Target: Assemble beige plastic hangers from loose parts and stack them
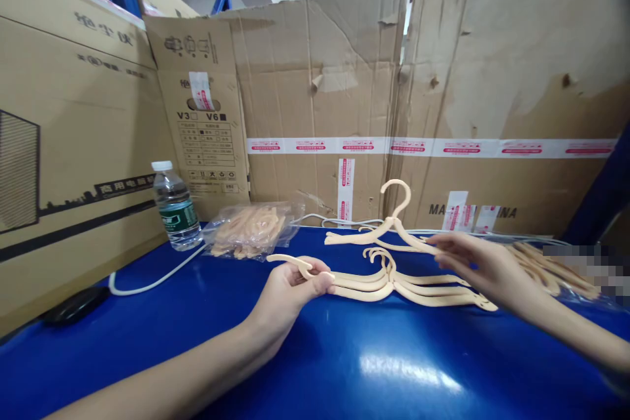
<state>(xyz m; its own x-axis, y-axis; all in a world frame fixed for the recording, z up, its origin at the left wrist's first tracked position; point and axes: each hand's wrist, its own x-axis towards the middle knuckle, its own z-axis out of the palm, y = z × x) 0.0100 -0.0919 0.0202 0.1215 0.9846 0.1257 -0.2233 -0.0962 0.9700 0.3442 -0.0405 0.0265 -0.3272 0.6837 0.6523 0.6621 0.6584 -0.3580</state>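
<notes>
My left hand (295, 289) is closed, thumb over fingers, on a beige plastic hanger piece (290, 260) whose curved end sticks out to the left. Just beyond its fingertips, several beige clothes hangers (391, 285) lie stacked on the blue table, arms spread and hooks pointing away. My right hand (485, 269) has its fingers around the right arm end of another beige clothes hanger (396, 226), which stands tilted up behind the stack with its hook on top. The fingers hide that arm's tip. Part of one more hanger shows low behind it.
A clear bag of beige hanger parts (253, 230) lies at the back left, beside a water bottle (177, 207). More beige parts (551, 269) in plastic lie at the right. A black object (76, 305) and white cable (157, 282) are at left. Cardboard (319, 98) walls the back.
</notes>
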